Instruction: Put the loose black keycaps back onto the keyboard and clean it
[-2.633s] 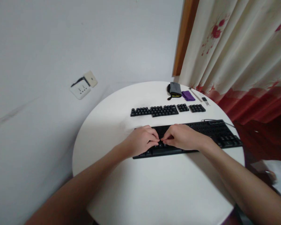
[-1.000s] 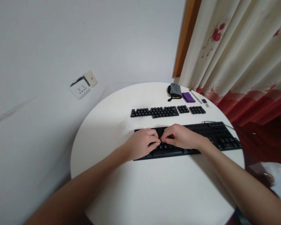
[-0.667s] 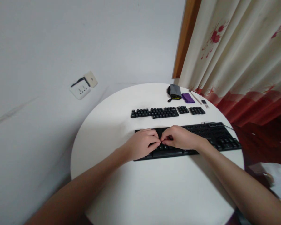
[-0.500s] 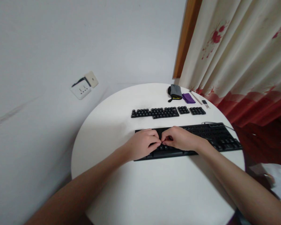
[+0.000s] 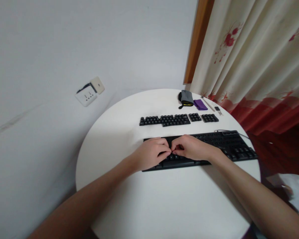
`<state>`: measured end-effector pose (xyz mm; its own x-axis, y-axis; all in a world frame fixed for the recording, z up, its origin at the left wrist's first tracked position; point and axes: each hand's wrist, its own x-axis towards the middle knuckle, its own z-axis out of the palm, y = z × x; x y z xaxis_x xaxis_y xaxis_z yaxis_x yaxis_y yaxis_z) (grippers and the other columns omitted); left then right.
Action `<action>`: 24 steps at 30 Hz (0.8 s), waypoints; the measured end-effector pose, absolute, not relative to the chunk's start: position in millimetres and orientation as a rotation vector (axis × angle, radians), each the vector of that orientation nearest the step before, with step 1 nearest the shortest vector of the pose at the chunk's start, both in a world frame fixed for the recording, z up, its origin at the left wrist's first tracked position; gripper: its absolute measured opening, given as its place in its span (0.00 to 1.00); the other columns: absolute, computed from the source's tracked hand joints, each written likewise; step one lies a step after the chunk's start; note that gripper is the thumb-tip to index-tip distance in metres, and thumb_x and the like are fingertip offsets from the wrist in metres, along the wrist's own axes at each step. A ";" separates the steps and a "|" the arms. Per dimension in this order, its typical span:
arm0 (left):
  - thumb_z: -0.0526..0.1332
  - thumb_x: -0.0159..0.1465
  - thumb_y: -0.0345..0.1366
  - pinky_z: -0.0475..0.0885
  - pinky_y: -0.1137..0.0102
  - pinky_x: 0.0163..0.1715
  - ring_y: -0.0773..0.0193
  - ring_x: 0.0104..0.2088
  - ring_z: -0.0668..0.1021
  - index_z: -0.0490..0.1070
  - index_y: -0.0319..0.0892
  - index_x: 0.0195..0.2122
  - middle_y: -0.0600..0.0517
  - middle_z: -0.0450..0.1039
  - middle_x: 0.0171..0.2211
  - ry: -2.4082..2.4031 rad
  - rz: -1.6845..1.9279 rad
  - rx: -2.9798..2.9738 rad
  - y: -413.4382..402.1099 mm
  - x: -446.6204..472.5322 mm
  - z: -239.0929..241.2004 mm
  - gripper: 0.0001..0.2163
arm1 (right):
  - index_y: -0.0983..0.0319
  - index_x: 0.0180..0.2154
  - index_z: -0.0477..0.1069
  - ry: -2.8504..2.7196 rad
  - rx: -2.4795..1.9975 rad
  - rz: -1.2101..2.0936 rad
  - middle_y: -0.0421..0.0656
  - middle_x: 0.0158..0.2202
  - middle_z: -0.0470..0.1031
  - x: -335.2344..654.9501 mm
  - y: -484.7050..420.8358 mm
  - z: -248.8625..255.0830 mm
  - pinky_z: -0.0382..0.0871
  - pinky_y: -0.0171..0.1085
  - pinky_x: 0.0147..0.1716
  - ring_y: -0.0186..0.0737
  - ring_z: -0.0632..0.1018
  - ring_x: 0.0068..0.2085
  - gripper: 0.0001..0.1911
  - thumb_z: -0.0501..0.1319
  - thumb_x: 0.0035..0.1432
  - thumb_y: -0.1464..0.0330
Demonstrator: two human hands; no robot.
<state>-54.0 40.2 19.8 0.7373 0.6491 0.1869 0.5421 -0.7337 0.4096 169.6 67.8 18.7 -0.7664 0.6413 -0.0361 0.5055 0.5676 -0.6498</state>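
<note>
A black keyboard (image 5: 230, 142) lies across the white round table, its upper part bare of keycaps and its lower rows still bearing some. My left hand (image 5: 153, 152) rests over its left part, thumb and forefinger pinched together. My right hand (image 5: 189, 146) comes from the other side, also in a pinch. The fingertips of both hands meet at one keycap on the keyboard, mostly hidden by the fingers. Behind the keyboard, loose black keycaps (image 5: 175, 120) stand in rows, grouped in blocks.
At the back right of the table (image 5: 109, 139) lie a grey folded pouch (image 5: 187, 98), a purple cloth (image 5: 200, 105), a thin white stick (image 5: 208, 103) and a smartwatch (image 5: 218, 110). A cable runs behind the keyboard. The wall is to the left, a curtain (image 5: 251, 66) to the right.
Hardly anything differs. Both hands keep their pinch at the same spot on the keyboard, and the view has shifted very slightly.
</note>
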 end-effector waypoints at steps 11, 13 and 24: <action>0.55 0.70 0.34 0.70 0.67 0.45 0.62 0.41 0.76 0.78 0.44 0.39 0.50 0.75 0.39 0.927 0.447 2.633 41.1 -54.1 18.9 0.10 | 0.61 0.35 0.77 -2.590 -0.953 1.002 0.38 0.28 0.75 168.9 67.7 17.7 0.58 0.32 0.29 0.32 0.70 0.28 0.06 0.60 0.58 0.73; 0.55 0.70 0.34 0.70 0.66 0.45 0.62 0.41 0.76 0.78 0.44 0.40 0.50 0.75 0.39 0.924 0.448 2.633 40.7 -54.2 18.3 0.11 | 0.61 0.35 0.77 -2.589 -0.954 1.004 0.38 0.28 0.75 168.9 67.5 18.3 0.58 0.32 0.29 0.33 0.70 0.28 0.06 0.60 0.58 0.73; 0.56 0.68 0.32 0.68 0.61 0.50 0.59 0.44 0.74 0.77 0.42 0.38 0.49 0.75 0.42 1.320 0.907 2.542 72.7 -72.9 -0.1 0.09 | 0.63 0.33 0.75 -2.563 -0.953 1.037 0.38 0.27 0.74 168.3 68.4 15.3 0.59 0.32 0.29 0.32 0.70 0.27 0.06 0.59 0.56 0.74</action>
<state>-72.9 72.7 -0.1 0.4344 0.7813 0.4483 0.6988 -0.6063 0.3796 168.3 68.4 15.3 -0.7665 0.6410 -0.0396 0.4882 0.5414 -0.6845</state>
